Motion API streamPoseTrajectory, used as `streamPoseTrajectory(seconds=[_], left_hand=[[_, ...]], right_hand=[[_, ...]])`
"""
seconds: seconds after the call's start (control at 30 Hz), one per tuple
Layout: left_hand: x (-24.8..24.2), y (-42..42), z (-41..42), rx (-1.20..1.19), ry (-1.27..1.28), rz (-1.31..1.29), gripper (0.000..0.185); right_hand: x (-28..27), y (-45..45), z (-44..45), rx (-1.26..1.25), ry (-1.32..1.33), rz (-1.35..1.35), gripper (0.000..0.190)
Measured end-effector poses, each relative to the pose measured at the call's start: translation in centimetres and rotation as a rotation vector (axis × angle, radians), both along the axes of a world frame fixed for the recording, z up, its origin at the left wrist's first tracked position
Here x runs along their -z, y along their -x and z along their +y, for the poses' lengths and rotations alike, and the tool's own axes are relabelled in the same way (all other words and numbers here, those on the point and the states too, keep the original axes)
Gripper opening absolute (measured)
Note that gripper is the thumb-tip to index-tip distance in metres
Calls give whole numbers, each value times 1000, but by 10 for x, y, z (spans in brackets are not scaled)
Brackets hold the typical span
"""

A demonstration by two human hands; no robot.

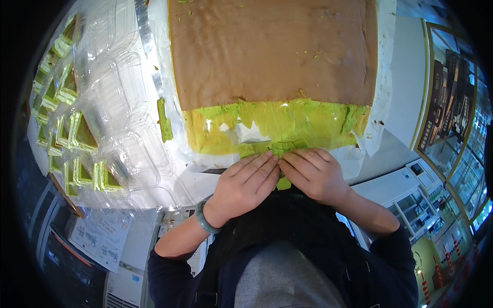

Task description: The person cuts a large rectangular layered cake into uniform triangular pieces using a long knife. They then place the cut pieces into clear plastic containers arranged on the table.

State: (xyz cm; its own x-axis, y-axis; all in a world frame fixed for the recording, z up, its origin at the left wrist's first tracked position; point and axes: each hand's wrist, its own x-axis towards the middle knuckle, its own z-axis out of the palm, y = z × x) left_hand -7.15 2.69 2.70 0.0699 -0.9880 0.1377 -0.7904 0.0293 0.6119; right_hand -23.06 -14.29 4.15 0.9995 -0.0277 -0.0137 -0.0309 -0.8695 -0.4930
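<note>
My left hand [246, 183], with a green bangle [206, 217] at the wrist, and my right hand [316, 175] meet close to my body. Their fingertips are closed around a crumbly piece of green sponge cake [284, 184], whose middle is mostly covered by the fingers. More torn green bits [289, 145] show just beyond the fingertips. In front of the hands lies a large sheet cake [269, 57] with a smooth brown surface, on white baking paper [385, 57]. Its near edge gives way to a ragged strip of green crumb residue [308, 119] on the paper.
At left, clear plastic clamshell boxes [127, 115] cover the table, with cut green cake wedges [83, 133] in those farther left. A narrow green offcut [165, 120] lies beside the sheet cake. Dark boxes bearing writing [443, 100] stand in a case at right.
</note>
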Motion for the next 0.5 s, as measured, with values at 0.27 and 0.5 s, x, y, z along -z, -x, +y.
streamPoseTrajectory(seconds=[0.27, 0.5], left_hand=[[-12, 18, 22, 28, 129, -100, 18], [-12, -10, -1, 11, 115, -213, 29]], right_hand=[[-9, 22, 21, -10, 36, -174, 23], [-7, -3, -8, 43, 129, -221, 35]])
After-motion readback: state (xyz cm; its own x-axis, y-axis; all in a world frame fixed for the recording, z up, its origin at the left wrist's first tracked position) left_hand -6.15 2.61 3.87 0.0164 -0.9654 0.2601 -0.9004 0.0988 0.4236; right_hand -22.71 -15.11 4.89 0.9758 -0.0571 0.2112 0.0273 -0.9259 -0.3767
